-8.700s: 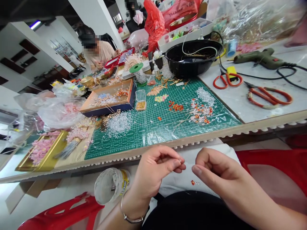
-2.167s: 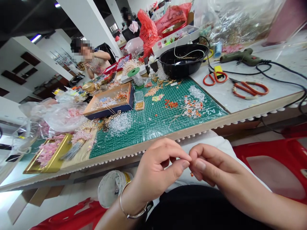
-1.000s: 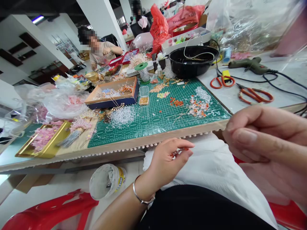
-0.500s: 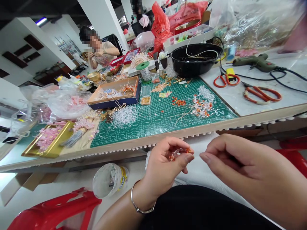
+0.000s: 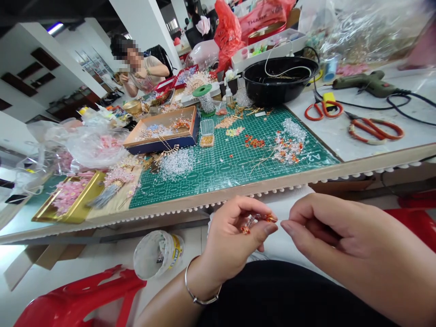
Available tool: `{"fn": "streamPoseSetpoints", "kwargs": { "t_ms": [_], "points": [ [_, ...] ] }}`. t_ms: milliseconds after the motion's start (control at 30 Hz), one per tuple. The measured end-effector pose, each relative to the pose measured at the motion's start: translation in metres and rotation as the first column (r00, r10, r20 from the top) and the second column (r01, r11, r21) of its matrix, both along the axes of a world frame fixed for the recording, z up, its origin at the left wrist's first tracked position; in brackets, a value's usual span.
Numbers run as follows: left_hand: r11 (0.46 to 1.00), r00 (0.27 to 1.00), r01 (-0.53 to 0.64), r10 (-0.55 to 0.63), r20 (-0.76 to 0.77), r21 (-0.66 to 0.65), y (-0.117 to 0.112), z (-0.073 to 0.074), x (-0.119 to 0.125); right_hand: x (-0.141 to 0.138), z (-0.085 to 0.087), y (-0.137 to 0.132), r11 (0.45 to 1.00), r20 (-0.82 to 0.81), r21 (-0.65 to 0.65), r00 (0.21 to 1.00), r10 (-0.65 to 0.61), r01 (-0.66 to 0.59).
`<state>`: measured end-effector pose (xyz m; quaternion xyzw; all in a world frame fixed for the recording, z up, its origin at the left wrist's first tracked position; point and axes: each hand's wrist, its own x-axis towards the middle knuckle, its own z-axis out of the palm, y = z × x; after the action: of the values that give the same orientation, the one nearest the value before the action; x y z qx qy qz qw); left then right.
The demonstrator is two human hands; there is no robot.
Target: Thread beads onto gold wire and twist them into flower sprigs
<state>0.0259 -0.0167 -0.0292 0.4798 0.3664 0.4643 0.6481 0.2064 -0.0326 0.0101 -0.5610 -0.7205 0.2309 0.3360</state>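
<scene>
The camera sits on the person's head and faces forward and down. Close below it are the lap [image 5: 289,295], left hand [image 5: 231,240] and right hand [image 5: 340,240]; beyond them it looks across the desk [image 5: 374,150] to a co-worker [image 5: 141,68] farther off.
</scene>
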Motion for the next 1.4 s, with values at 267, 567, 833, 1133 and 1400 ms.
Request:
{"fn": "streamPoseSetpoints", "kwargs": {
  "t_ms": [267,567,833,1133,1400],
  "points": [
    [0.949,0.945,0.042,0.063,-0.321,0.311,-0.001,0.003,-0.008,0.001,-0.002,-0.002,0.997,0.050,0.071,0.999,0.016,-0.020],
    [0.912,0.923,0.063,0.102,-0.372,0.406,-0.001,0.003,-0.007,0.001,-0.003,-0.001,0.994,0.080,0.096,0.996,0.044,-0.051],
    [0.835,0.904,0.073,0.175,-0.389,0.545,0.000,0.007,-0.006,0.004,-0.008,-0.004,0.989,0.145,0.078,0.983,0.115,-0.128],
    [0.870,0.881,0.165,0.082,-0.466,0.465,0.004,0.007,-0.005,0.016,-0.026,-0.003,0.982,0.206,0.019,0.962,0.180,-0.188],
    [0.822,0.819,0.190,0.169,-0.548,0.537,0.007,0.018,-0.020,0.022,-0.032,-0.003,0.918,0.263,0.319,0.952,0.155,-0.237]
  ]
}}
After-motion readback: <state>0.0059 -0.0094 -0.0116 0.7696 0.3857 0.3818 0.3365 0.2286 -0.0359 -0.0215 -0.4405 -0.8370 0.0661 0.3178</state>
